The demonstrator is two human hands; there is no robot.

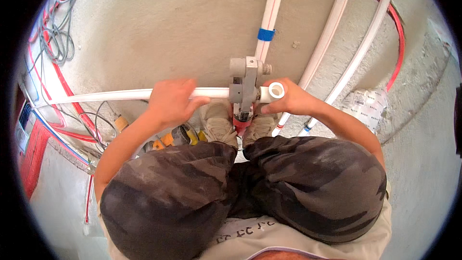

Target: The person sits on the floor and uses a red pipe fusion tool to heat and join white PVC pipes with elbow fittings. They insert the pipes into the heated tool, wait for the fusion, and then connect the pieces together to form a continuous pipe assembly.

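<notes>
Pressing pipe [120, 95] w/ left hand [171, 100], fitting [275, 90] w/ right hand [291, 100].

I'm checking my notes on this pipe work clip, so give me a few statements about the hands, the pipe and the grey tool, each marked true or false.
1. The left hand grips a long white pipe. True.
2. The right hand holds a red hose. False: it holds a short white fitting against the grey tool.
3. The grey tool sits between the two hands. True.
4. The white pipe running up the floor carries a green band. False: its band is blue.
5. The person wears camouflage trousers. True.
</notes>
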